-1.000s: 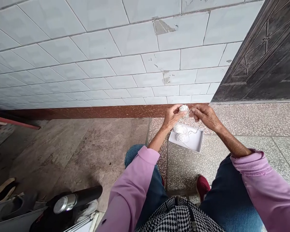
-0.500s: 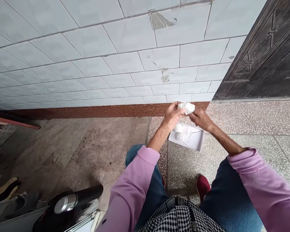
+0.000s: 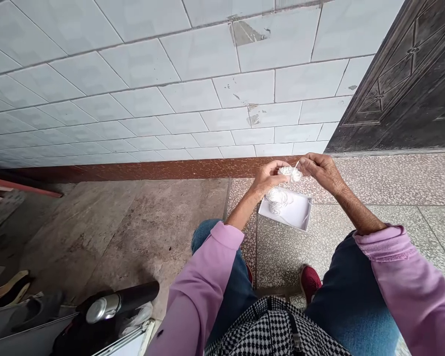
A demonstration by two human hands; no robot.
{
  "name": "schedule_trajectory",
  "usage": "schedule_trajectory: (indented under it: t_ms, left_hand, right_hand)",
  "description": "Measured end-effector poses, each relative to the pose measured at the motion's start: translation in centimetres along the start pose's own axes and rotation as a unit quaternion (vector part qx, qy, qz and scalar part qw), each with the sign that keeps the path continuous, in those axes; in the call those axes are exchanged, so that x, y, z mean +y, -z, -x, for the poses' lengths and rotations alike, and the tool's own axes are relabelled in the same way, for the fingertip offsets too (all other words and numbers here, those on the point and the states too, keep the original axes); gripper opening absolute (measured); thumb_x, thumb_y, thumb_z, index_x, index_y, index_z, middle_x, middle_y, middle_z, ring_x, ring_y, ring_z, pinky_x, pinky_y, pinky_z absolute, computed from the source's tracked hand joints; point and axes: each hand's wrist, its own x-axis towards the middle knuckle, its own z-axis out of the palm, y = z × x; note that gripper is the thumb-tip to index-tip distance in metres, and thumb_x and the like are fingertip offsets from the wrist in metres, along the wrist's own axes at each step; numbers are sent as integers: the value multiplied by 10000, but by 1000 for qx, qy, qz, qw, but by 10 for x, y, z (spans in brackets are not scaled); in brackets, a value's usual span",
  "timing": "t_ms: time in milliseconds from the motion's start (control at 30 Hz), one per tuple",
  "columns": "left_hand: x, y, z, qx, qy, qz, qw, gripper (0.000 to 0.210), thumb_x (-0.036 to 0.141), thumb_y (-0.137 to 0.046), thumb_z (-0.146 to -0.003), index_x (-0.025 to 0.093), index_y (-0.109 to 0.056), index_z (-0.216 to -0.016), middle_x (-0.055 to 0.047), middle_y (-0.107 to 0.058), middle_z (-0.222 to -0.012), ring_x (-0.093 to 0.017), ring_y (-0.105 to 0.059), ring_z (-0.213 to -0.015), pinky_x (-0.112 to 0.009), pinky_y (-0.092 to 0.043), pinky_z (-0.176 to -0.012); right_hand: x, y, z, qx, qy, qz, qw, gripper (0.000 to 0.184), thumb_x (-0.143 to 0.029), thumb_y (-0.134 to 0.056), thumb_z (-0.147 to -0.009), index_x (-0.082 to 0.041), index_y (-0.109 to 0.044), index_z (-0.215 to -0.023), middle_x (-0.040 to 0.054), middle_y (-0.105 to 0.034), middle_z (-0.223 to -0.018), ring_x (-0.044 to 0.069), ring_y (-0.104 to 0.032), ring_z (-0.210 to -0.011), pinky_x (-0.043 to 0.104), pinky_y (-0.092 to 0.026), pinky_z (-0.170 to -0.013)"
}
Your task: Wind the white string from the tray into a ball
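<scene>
A bunched white yarn piece (image 3: 285,170) with ruffled edges is in my left hand (image 3: 269,177), the thumb below it and the fingers closed behind. My right hand (image 3: 323,170) pinches what looks like a strand of white yarn (image 3: 297,163), which slants down to the ruffled piece. Just below both hands, a shallow white box (image 3: 296,210) rests on the floor. In its left part sits a ball of white yarn (image 3: 276,200), and a thin loose end shows at the box's right side.
A white tiled wall (image 3: 193,104) with a brown base strip rises in front. At right is a dark panelled door (image 3: 404,109). A black cylinder with a silver cap (image 3: 102,309) lies among items at lower left. Red shoes (image 3: 310,282) flank the speckled floor.
My right hand has lifted and drawn back to the right, pulling the strand out from the white piece. The left hand has tilted the piece and shifted slightly right.
</scene>
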Motion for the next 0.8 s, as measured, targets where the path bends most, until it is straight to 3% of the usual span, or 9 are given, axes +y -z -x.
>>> schedule_trajectory:
  t_ms: [133, 200, 300, 433, 600, 667, 800]
  left_hand:
    - [11, 3, 10, -17, 28, 95, 995, 527, 319, -936, -618, 198, -668, -1055, -32, -728, -1003, -147, -654, -846, -281, -535, -759]
    - [19, 7, 14, 16, 28, 118, 993, 555, 313, -950, -592, 205, -638, -1039, -36, -725, -1018, -160, -674, -869, -275, -549, -736]
    - [31, 13, 18, 81, -7, 114, 990, 578, 325, -940, -611, 208, -645, -1094, -58, -737, -1109, -177, -701, -942, -276, -574, -761]
    - [40, 18, 25, 142, -30, 30, 989, 579, 357, -875, -678, 188, -693, -1202, -89, -763, -1160, -204, -714, -973, -293, -589, -781]
    - [36, 18, 46, 185, -39, -133, 973, 476, 258, -833, -658, 157, -741, -1114, -84, -792, -1054, -214, -709, -929, -291, -570, -782]
    - [35, 18, 58, 156, -34, -153, 975, 449, 234, -825, -661, 147, -752, -1096, -80, -797, -1026, -203, -709, -914, -296, -565, -815]
    - [43, 15, 79, -1, 6, -151, 989, 487, 287, -875, -705, 148, -782, -1163, -79, -807, -1052, -187, -718, -905, -293, -558, -803]
  right_hand:
    - [9, -10, -9, -6, -19, -21, 1000, 478, -648, -677, -982, -200, -668, -816, 24, -609, -720, 163, -513, -677, 306, -418, -631]
    - [12, -19, -13, -23, -9, 2, 1000, 446, -598, -667, -989, -204, -639, -783, 11, -569, -694, 160, -488, -678, 304, -392, -637]
    - [8, -32, -12, -96, 31, 54, 993, 391, -482, -626, -1009, -205, -606, -734, -8, -516, -652, 150, -458, -652, 313, -368, -664]
    - [-10, -45, 9, -159, 48, 94, 981, 312, -385, -540, -1032, -194, -668, -820, -9, -548, -649, 158, -504, -638, 317, -376, -686]
    - [-34, -44, 37, -134, 91, 114, 980, 363, -428, -520, -1050, -193, -659, -812, 11, -578, -684, 165, -519, -675, 325, -377, -703]
    - [-39, -41, 39, -98, 113, 106, 983, 376, -455, -521, -1053, -199, -635, -803, 11, -571, -697, 165, -509, -691, 329, -374, -711]
    - [-40, -36, 35, -58, 119, 79, 988, 441, -545, -553, -1015, -220, -553, -718, -16, -481, -648, 143, -420, -657, 322, -347, -672]
